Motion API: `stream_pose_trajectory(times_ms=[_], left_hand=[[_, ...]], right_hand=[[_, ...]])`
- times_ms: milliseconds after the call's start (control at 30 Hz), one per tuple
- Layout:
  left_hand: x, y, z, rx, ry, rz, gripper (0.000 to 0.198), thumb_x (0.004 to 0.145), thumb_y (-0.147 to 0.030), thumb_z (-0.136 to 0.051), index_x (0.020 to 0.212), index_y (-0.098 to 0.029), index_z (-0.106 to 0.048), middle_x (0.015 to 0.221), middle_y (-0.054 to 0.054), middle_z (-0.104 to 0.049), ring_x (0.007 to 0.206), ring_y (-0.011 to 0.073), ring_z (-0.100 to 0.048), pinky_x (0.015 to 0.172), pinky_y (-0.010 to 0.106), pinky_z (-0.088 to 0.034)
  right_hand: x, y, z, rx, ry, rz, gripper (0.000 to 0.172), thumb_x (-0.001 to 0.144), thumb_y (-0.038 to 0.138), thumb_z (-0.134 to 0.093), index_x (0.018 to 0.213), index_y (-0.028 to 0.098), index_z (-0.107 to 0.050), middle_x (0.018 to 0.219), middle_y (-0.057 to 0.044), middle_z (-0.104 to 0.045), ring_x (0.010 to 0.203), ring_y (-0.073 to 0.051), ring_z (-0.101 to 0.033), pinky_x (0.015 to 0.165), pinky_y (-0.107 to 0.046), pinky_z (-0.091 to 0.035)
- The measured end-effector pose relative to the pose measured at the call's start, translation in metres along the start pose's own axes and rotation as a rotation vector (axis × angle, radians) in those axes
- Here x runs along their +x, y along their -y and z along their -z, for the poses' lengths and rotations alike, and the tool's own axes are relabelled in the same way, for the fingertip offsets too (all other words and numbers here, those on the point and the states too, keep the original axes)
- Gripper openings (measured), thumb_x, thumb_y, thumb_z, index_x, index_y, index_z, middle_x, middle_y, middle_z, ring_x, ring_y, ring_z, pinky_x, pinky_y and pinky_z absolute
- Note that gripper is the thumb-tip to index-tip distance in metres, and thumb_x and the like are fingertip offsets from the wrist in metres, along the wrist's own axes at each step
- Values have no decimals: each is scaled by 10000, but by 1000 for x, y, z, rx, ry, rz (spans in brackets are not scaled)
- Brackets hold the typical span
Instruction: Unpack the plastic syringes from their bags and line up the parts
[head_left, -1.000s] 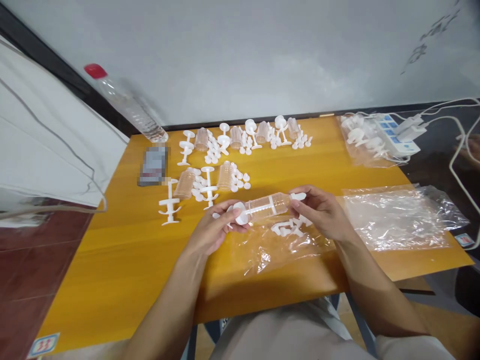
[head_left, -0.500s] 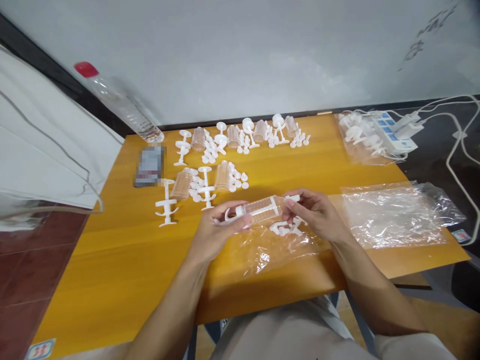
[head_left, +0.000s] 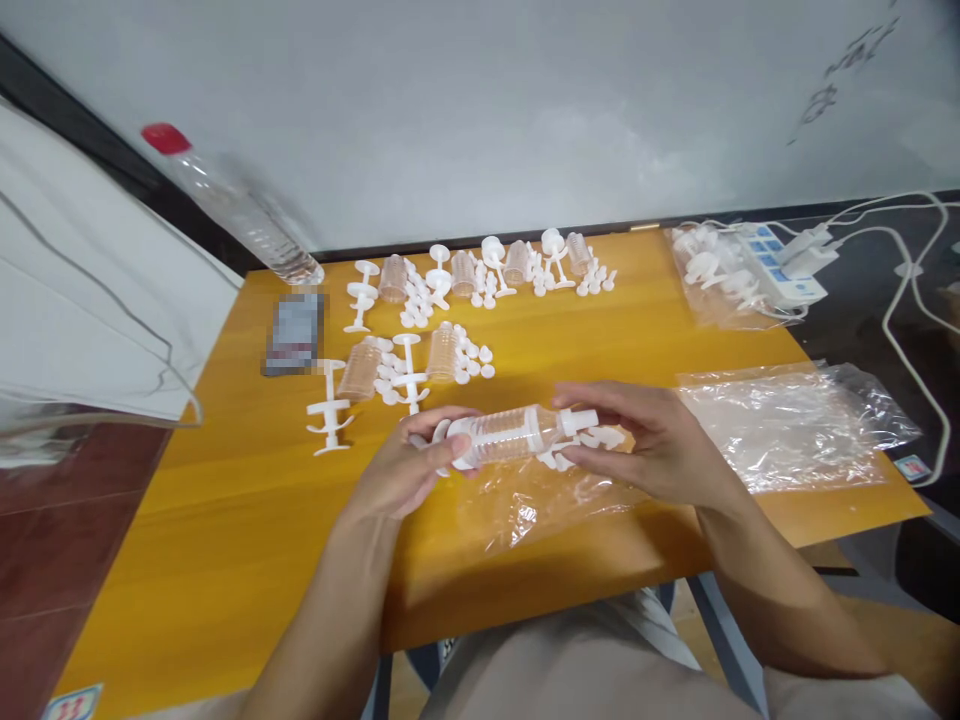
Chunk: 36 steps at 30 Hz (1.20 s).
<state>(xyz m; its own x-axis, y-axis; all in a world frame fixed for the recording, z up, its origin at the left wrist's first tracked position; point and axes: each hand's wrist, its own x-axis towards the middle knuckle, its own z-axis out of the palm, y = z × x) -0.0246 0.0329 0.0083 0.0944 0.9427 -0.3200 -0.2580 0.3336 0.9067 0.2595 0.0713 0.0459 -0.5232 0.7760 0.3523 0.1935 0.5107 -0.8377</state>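
Observation:
My left hand (head_left: 409,460) grips the plunger end of a clear icing syringe (head_left: 499,435), which lies nearly level above the table. A white plunger shows through its ribbed barrel, and a white nozzle (head_left: 580,420) is on its right tip. Around that nozzle my right hand (head_left: 645,440) is open, thumb and fingers apart. Below the syringe, several white plastic pieces (head_left: 559,457) lie by a clear plastic bag (head_left: 525,510), partly hidden by the right hand. Further back are rows of white plungers (head_left: 328,410), clear barrels (head_left: 444,350) and small white nozzles (head_left: 472,362).
A red-capped water bottle (head_left: 240,215) leans at the back left, with a blurred phone-like object (head_left: 295,333) in front. To the right, a flat clear bag (head_left: 780,430) lies on the table (head_left: 225,540). Behind it are a bag of white parts (head_left: 712,275) and a power strip (head_left: 784,268) with cables.
My right hand has let go of the syringe's tip, and its fingers have spread apart around the nozzle. My left hand has shifted left and slightly down with the syringe.

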Motion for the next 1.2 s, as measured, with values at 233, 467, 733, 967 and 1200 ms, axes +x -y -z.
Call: stream_pose_trajectory(times_ms=[233,467,733,967,1200], left_hand=[[-2,-2,3,21,-90,-25,441,557,-415,-1008,888,-179,-839,734,39,-759,586,131,-672,542,216,-591],[9,-15,3,-108,-364,-145,536,489,-470,-1029,874,-167,-812,841,52,-787,615,141,-701,551,220,-612],[19,-18,2,-65,-454,-384,469,618,-396,-993,1018,-235,-807,1065,27,-780,736,94,-716,729,219,-611],[41,-17,-9,-24,-542,-453,533,609,-440,-980,1051,-209,-790,943,-4,-738,707,98,-698,766,257,-602],[59,-26,-46,124,-415,-479,584,743,-507,-898,1242,-246,-744,924,22,-755,769,149,-724,800,304,-598]], right_hand=[[-10,-10,-4,163,-36,-290,295,927,438,-761,1109,206,-776,699,6,-679,586,-110,-603,537,-240,-502],[63,-25,16,-451,35,-292,175,924,288,-679,1019,219,-810,815,-47,-738,731,-185,-655,751,-321,-537],[170,-117,-3,-718,331,-463,325,831,101,-661,1118,108,-812,1176,-142,-782,1121,-267,-712,944,-283,-521],[146,-85,18,-298,181,-537,571,892,549,-765,1257,111,-740,999,-138,-792,883,-231,-749,825,-322,-594],[145,-42,4,444,-2,-482,405,866,561,-807,900,171,-707,985,-99,-760,874,-168,-737,827,-283,-632]])
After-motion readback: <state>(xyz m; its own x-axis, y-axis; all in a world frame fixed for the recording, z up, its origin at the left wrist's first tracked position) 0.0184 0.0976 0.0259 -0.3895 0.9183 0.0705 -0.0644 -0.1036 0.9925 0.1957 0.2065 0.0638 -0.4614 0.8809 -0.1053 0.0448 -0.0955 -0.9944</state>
